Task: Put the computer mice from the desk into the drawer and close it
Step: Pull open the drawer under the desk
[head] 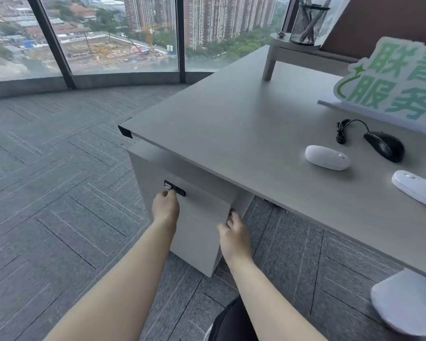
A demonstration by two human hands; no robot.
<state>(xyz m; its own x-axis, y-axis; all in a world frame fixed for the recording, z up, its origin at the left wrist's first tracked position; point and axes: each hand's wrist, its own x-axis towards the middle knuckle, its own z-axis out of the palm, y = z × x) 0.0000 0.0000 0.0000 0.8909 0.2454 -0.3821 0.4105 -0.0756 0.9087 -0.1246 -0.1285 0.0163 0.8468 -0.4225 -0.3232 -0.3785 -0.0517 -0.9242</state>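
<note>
Both bare arms reaching down to the grey drawer cabinet [202,217] under the near-left corner of the table [231,134]. Left hand [165,207] up at the black lock plate [174,188] on the drawer front, fingertips bunched at the small silvery piece there; whether that grip pinches it or merely touches it, impossible to tell. Right hand [234,232] at the right edge of the drawer front, fingers curled around that edge, grip closed on it. Drawer front apparently flush or barely ajar, hard to judge from this angle. On the tabletop, well apart from the hands, three mice: a black wired mouse [384,145] with its cable coiled beside it, a white mouse [327,158] just left of it, and another white mouse [416,188] nearer the right border of the view. Behind them, a green-and-white lettered sign [391,82] leaning on the table, and farther back a low riser shelf [303,51] carrying a black mesh pen cup [305,23]. At lower right, a white rounded object [403,303], partly cut off. Grey patterned carpet [59,180] below, tall windows [108,33] beyond with a city outside.
</note>
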